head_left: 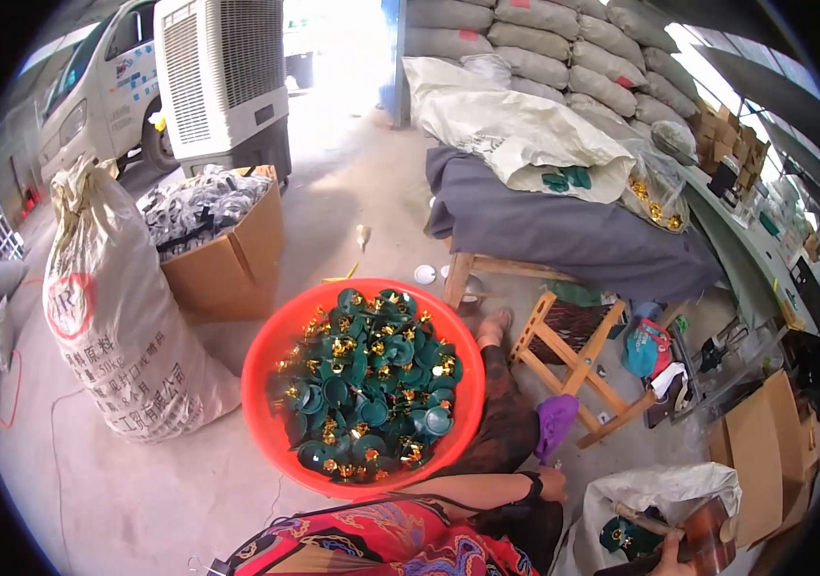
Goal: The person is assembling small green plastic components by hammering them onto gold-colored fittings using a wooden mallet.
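- Red basin (266, 355): stands on the concrete floor directly ahead of the person, heaped with green-and-gold parts (372, 384). Judged by the heap, a large share of the work is already collected here.
- White sack (664, 485): open at lower right, holding a few more green parts (621, 536); these appear to be what is left.
- Right hand (674, 557): at the lower edge beside the sack mouth, closed around a brown wooden tool (703, 538). Only part of the hand shows.
- Left hand (552, 483): forearm lies across the lap, hand resting at the knee beside a purple cloth (554, 422). Whether the fingers are spread or curled cannot be told.
- Surroundings: wooden folding stool (578, 360) right of the basin; printed woven sack (117, 317) and cardboard box (228, 259) of dark parts to the left; grey-covered bench (564, 230) behind.
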The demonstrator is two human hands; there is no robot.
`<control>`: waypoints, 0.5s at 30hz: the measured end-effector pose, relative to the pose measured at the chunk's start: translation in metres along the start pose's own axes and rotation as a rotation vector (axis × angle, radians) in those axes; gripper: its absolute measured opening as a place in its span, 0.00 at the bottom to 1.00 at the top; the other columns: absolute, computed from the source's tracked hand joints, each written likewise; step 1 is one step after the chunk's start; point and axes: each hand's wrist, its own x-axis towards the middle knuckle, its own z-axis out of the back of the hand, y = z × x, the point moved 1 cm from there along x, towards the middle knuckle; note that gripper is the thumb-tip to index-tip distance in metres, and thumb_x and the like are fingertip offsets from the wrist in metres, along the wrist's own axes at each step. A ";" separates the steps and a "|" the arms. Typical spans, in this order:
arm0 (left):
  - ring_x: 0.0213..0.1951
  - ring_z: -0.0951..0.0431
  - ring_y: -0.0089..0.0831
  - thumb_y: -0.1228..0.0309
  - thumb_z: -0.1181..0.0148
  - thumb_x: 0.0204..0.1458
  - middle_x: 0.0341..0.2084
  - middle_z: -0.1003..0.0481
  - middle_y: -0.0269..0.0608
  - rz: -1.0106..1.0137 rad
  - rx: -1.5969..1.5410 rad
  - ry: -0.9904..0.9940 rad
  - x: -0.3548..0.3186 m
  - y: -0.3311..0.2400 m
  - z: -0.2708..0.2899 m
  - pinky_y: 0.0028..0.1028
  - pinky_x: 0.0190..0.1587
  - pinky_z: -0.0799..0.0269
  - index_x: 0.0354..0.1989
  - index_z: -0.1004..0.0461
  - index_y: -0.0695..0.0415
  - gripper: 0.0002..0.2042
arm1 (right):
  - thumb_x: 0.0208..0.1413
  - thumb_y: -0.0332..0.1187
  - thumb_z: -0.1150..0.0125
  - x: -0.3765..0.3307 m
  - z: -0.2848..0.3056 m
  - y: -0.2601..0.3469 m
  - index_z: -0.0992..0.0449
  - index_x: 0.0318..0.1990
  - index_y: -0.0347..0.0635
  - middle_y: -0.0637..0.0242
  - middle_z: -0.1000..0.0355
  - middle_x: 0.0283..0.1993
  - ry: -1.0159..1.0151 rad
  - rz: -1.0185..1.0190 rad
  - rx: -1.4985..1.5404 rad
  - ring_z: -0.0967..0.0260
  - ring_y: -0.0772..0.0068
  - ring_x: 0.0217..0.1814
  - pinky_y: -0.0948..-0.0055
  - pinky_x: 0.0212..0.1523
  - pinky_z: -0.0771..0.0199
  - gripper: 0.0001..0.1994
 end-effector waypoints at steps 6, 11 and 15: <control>0.44 0.25 0.40 0.45 0.45 0.43 0.41 0.25 0.53 0.035 -0.366 0.416 -0.013 -0.012 0.038 0.36 0.48 0.32 0.42 0.25 0.63 0.30 | 0.43 0.21 0.37 -0.020 0.040 -0.049 0.36 0.50 0.37 0.65 0.32 0.40 -0.268 -0.089 0.008 0.36 0.78 0.31 0.79 0.30 0.35 0.23; 0.44 0.26 0.37 0.48 0.40 0.41 0.41 0.24 0.45 0.117 -0.552 0.368 0.015 0.006 -0.007 0.32 0.48 0.33 0.42 0.24 0.61 0.28 | 0.43 0.19 0.40 -0.024 0.060 -0.026 0.31 0.42 0.36 0.67 0.30 0.33 -0.212 -0.210 0.020 0.38 0.81 0.25 0.82 0.26 0.37 0.16; 0.42 0.25 0.36 0.53 0.37 0.38 0.40 0.24 0.43 0.106 -0.747 0.401 -0.010 -0.025 0.018 0.31 0.47 0.33 0.41 0.23 0.59 0.25 | 0.44 0.19 0.41 -0.034 0.065 -0.020 0.30 0.40 0.35 0.66 0.30 0.32 -0.254 -0.167 0.011 0.38 0.81 0.24 0.82 0.25 0.37 0.13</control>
